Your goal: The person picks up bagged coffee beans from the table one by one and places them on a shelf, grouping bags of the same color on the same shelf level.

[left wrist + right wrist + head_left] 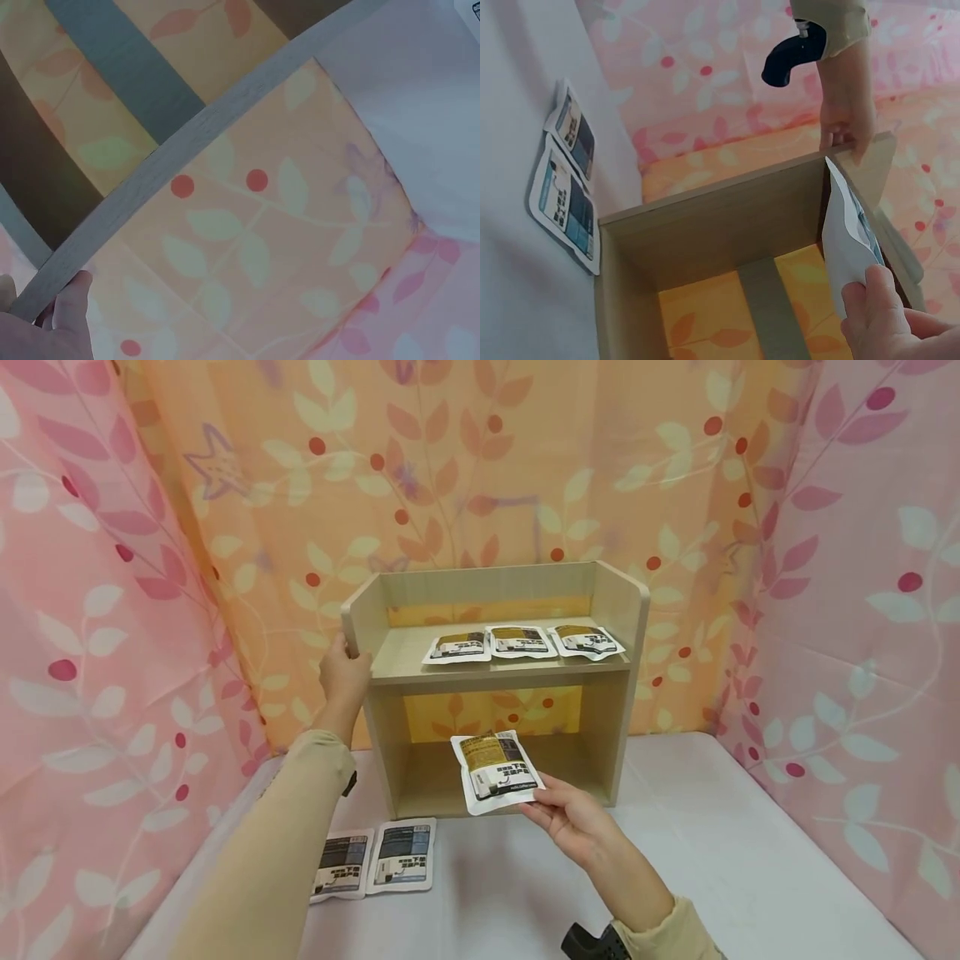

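- The right hand (573, 814) pinches a packet (495, 771) by its lower corner, holding it in front of the shelf's (615, 610) lower opening.
- The left hand (343, 675) has its grip curled round the shelf's left side panel.
- Three packets (521, 642) lie on the upper board.
- Two packets (375, 858) lie on the surface (712, 860).

The left hand (343, 675) grips the wooden shelf's (495, 672) side — the right hand (573, 814) pinches a pouch (495, 771) before its lower opening; three pouches (522, 642) lie on top.
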### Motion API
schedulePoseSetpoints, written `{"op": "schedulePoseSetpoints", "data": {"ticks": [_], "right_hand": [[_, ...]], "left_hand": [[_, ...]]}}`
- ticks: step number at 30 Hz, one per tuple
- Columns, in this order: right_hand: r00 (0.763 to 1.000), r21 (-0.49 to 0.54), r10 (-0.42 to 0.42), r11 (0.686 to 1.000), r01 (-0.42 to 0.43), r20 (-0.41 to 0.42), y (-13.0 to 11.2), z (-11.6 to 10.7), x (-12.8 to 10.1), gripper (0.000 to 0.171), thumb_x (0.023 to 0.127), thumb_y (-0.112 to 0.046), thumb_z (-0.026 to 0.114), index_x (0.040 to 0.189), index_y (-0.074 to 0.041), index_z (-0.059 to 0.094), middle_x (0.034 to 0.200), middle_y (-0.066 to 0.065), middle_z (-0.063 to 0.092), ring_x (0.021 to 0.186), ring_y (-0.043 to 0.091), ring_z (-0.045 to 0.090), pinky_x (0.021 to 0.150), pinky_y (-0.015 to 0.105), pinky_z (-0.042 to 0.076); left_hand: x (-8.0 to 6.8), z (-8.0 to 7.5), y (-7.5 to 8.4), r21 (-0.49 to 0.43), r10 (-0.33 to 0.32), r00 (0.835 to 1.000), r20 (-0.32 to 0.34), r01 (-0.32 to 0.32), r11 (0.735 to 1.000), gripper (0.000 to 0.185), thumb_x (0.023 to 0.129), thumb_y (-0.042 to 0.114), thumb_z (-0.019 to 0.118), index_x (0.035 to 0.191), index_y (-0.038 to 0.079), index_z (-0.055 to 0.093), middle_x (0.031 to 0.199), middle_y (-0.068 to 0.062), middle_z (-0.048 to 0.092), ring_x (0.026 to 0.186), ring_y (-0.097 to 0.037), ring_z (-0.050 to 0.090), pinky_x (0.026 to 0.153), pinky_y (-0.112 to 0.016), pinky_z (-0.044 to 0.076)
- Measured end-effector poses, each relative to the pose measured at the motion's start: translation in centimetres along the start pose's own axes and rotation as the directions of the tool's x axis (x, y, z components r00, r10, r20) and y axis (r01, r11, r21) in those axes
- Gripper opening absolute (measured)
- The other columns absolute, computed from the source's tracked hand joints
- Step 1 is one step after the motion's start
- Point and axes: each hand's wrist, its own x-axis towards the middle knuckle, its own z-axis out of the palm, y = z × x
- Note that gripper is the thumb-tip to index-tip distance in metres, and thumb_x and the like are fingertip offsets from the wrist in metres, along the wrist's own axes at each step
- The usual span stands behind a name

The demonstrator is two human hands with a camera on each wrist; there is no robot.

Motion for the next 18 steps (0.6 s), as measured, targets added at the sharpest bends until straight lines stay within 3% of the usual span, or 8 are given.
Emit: {"op": "schedulePoseSetpoints", "data": {"ticks": [4, 10, 18], "right_hand": [[1.000, 0.009, 0.003, 1.000, -0.003, 0.021, -0.8, 0.6, -0.1, 0.052, 0.099, 0.009, 0.035, 0.148, 0.012, 0.019, 0.148, 0.035, 0.027, 0.099, 0.023, 0.063, 0.088, 0.032, 0.050], [0.998, 0.017, 0.017, 1.000, -0.018, 0.068, -1.9, 2.0, -0.3, 0.052, 0.099, 0.009, 0.032, 0.149, 0.011, 0.019, 0.149, 0.033, 0.027, 0.100, 0.022, 0.062, 0.089, 0.031, 0.049], [0.996, 0.034, 0.036, 0.999, -0.039, 0.087, -3.5, 3.5, -0.4, 0.052, 0.099, 0.009, 0.032, 0.149, 0.009, 0.019, 0.151, 0.030, 0.025, 0.099, 0.022, 0.062, 0.089, 0.030, 0.049]], "left_hand": [[0.5, -0.4, 0.8, -0.029, 0.019, 1.000, 0.008, -0.019, 0.999, 0.033, 0.094, 0.014, 0.055, 0.126, 0.004, 0.056, 0.125, -0.019, 0.061, 0.112, -0.033, 0.055, 0.096, -0.046, 0.042], [1.1, -1.3, 1.6, -0.025, 0.109, 0.994, 0.011, -0.109, 0.994, 0.038, 0.092, 0.008, 0.057, 0.130, 0.008, 0.057, 0.129, -0.019, 0.059, 0.121, -0.032, 0.053, 0.099, -0.045, 0.042], [0.9, -1.3, 1.8, -0.062, 0.076, 0.996, 0.040, -0.073, 0.995, 0.047, 0.094, 0.006, 0.054, 0.141, 0.014, 0.051, 0.125, -0.020, 0.061, 0.113, -0.030, 0.057, 0.094, -0.043, 0.046]]}}
